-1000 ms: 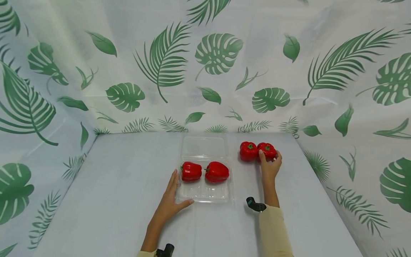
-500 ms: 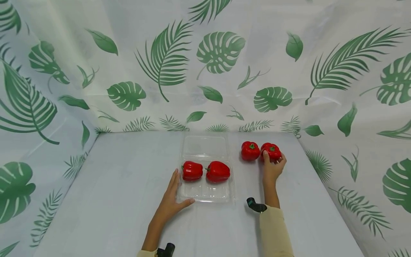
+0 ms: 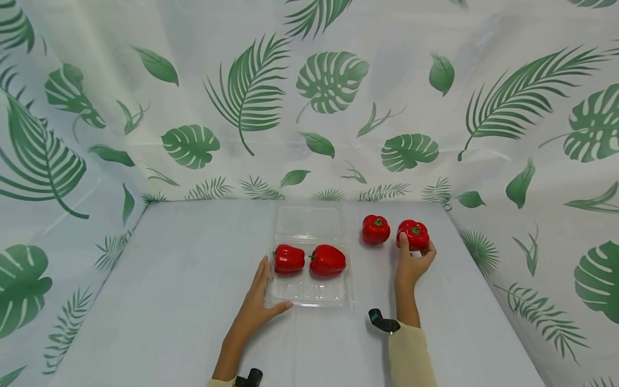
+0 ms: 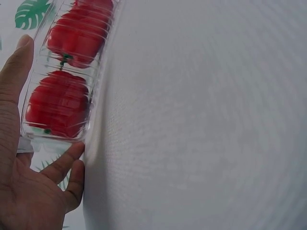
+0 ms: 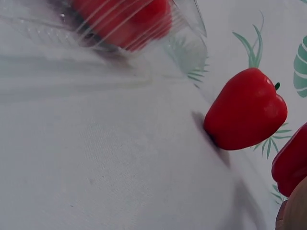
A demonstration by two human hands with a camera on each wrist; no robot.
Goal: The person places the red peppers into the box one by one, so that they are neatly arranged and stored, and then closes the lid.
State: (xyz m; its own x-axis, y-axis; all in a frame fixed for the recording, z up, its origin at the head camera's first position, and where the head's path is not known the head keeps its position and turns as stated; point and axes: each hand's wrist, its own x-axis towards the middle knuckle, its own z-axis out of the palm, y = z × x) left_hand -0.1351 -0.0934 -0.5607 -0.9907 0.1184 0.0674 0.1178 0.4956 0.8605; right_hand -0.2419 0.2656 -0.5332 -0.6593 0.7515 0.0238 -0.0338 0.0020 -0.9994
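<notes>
On the surface (image 3: 169,301), an open clear clamshell tray (image 3: 309,290) holds two peppers. To its right, the right hand (image 3: 412,264) has its grip curled round a red pepper (image 3: 414,234); left hand (image 3: 256,306) lies flat against the tray's left edge.

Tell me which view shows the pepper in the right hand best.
Head view: the held pepper shows whole, green stem up, with the right hand gripping it from below, apart from the loose pepper. Right wrist view catches only a red sliver at the frame edge. Left wrist view misses it.
</notes>
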